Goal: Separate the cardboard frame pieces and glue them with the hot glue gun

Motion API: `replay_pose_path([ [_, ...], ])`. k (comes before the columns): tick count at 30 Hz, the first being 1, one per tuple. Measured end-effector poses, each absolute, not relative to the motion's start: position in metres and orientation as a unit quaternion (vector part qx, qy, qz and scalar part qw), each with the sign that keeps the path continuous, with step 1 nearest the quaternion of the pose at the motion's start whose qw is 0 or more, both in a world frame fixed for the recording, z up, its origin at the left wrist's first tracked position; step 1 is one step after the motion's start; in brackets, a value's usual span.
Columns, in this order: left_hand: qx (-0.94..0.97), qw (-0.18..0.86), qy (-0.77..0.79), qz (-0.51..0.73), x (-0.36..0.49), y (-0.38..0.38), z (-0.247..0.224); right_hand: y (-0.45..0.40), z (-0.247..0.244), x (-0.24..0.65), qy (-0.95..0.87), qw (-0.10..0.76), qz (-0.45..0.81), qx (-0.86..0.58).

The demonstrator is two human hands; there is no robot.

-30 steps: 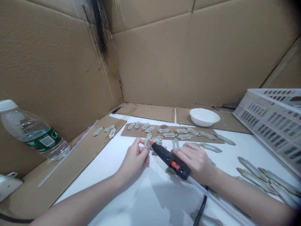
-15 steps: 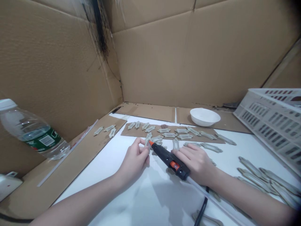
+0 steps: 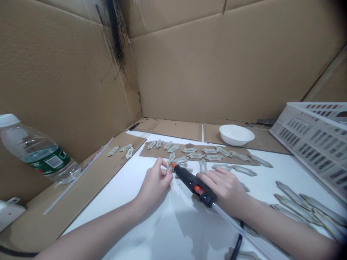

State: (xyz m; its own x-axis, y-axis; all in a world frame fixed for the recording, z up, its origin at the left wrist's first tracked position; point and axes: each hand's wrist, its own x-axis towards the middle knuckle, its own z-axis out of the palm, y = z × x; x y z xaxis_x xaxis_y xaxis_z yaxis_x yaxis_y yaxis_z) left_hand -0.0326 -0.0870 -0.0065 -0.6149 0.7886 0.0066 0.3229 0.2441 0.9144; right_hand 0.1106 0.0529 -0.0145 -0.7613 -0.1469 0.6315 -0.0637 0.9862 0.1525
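Between the thumb and fingers of my left hand [image 3: 155,182] is a small pale frame-shaped piece [image 3: 170,162], held tilted up. My right hand [image 3: 223,186] is wrapped round a black hot glue gun [image 3: 193,183] with a clear glue stick out of its back. The gun's orange tip [image 3: 173,164] is at the held piece, touching or very near it. Several similar pieces [image 3: 213,157] lie on a cardboard strip [image 3: 148,152] just beyond my hands, and a few more lie on the white table beside it.
On the left are a water bottle [image 3: 51,159] and a cardboard sheet [image 3: 89,184] with three pieces. A white bowl [image 3: 236,135] stands at the back, a white plastic basket [image 3: 311,133] at the right. Longer pieces [image 3: 295,202] are piled at the right; a black cable [image 3: 238,242] runs near my right wrist.
The held piece has turned slightly in my left hand. My right hand and the rear of the glue gun have shifted a little to the left, with the tip still at the piece.
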Motion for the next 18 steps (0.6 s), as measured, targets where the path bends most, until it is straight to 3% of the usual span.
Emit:
replay_pose_path([
  [10,0.349,0.185,0.754,0.524,-0.04,-0.087,0.009,0.05,-0.008,0.111,-0.95,0.308,-0.019,-0.052],
  [18,0.331,0.255,0.708,0.569,-0.046,-0.084,0.01,0.057,-0.015,0.113,-0.933,0.355,0.047,-0.034],
])
